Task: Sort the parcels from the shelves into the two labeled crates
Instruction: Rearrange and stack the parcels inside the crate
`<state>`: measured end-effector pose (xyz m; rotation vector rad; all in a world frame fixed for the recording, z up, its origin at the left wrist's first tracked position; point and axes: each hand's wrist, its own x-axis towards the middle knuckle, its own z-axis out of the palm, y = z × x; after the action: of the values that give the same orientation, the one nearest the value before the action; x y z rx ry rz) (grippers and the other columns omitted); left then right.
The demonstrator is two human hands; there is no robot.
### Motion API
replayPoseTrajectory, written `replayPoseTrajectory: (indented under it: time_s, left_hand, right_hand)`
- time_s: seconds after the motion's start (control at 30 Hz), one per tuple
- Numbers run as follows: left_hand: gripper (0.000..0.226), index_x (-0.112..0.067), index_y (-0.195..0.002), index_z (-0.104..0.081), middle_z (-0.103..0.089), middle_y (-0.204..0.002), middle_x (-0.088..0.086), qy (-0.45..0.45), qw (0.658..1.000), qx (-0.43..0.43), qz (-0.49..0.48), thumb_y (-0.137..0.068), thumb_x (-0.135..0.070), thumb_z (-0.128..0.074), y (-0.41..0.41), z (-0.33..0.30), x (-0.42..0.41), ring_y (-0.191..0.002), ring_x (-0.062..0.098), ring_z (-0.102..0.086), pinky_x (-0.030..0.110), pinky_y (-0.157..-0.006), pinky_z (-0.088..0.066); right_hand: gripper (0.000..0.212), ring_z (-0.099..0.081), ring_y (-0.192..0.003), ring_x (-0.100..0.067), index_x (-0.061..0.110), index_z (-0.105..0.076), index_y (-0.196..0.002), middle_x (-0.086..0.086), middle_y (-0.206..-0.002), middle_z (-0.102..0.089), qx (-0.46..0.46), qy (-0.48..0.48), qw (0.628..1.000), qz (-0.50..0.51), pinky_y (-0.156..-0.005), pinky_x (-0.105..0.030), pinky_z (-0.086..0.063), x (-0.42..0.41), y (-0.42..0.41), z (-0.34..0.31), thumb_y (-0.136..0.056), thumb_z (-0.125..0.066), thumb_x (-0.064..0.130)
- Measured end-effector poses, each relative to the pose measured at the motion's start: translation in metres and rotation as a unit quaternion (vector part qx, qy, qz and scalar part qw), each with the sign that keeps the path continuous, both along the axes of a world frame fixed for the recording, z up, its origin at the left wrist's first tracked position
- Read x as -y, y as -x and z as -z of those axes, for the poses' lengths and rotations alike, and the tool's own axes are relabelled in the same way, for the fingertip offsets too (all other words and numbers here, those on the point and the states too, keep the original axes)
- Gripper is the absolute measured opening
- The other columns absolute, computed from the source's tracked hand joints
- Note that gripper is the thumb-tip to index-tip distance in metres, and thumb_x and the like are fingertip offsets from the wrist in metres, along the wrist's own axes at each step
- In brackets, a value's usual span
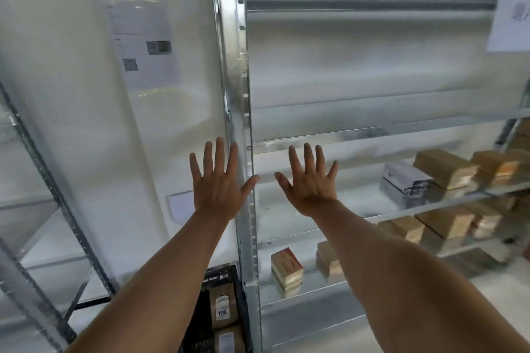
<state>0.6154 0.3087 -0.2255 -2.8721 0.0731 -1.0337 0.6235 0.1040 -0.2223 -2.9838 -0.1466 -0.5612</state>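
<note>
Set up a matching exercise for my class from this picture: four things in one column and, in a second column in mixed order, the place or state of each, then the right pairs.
Things
1. left hand
2. black crate
3. grey parcel
4. sheet with printed codes

Places or states
A. taped to the white wall left of the metal upright
B. on a shelf beside brown parcels
C. held up with fingers spread, holding nothing
D. low down by the foot of the upright, with labelled brown parcels inside

Pairs: 1-C, 2-D, 3-B, 4-A
</note>
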Motion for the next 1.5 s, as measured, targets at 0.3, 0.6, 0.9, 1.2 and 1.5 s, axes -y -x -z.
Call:
replayPoseTrajectory:
  time_s: [0.3,0.6,0.9,1.2,1.5]
  left_hand:
    - [0.091,-0.017,-0.158,-0.028,-0.021,-0.165,0.014,0.006,0.997,-0.038,0.072,-0.091,-0.077,-0.014,-0.046,0.019,0.212,-0.152,0.035,-0.019,0.061,-0.119,-0.008]
    - [0.084,-0.025,-0.159,0.01,0.019,-0.167,0.005,0.037,0.986,-0.152,0.056,-0.093,-0.075,-0.006,-0.12,0.063,0.411,-0.154,0.027,0.016,0.056,-0.121,0.01]
    - [0.086,-0.025,-0.16,0.004,0.014,-0.168,0.006,0.039,0.977,-0.198,0.064,-0.093,-0.076,-0.01,-0.227,0.112,0.526,-0.154,0.026,0.013,0.056,-0.121,0.009]
    - [0.084,-0.024,-0.16,0.008,0.014,-0.168,0.004,0.095,0.944,-0.314,0.045,-0.095,-0.074,-0.012,-0.352,0.158,0.634,-0.155,0.025,0.011,0.055,-0.121,0.009]
    - [0.072,-0.019,-0.16,0.004,-0.003,-0.169,0.006,0.319,0.815,-0.482,-0.047,-0.105,-0.056,-0.022,-0.407,0.199,0.701,-0.155,0.028,-0.008,0.051,-0.124,-0.009]
  right_hand:
    - [0.075,0.014,-0.153,-0.032,0.03,0.005,-0.16,-0.006,-0.168,0.009,-0.014,-0.025,0.996,0.081,-0.118,-0.067,-0.003,0.208,-0.026,0.012,-0.098,-0.013,0.069]
    - [0.076,0.016,-0.153,-0.033,0.032,0.009,-0.159,-0.006,-0.168,0.014,-0.085,0.0,0.99,0.111,-0.118,-0.066,0.003,0.403,-0.092,0.05,-0.097,-0.009,0.071]
    - [0.075,0.019,-0.152,-0.033,0.034,0.014,-0.158,-0.005,-0.167,0.02,-0.151,-0.018,0.983,0.106,-0.12,-0.063,0.006,0.515,-0.19,0.096,-0.097,-0.009,0.07]
    - [0.074,0.008,-0.154,-0.037,0.034,0.013,-0.158,-0.008,-0.167,0.017,-0.233,-0.037,0.965,0.114,-0.119,-0.062,0.001,0.614,-0.313,0.124,-0.098,-0.011,0.069]
    - [0.075,-0.008,-0.154,-0.033,0.028,0.006,-0.16,-0.009,-0.169,0.002,-0.355,-0.153,0.921,0.057,-0.122,-0.057,-0.011,0.663,-0.394,0.177,-0.101,-0.023,0.063]
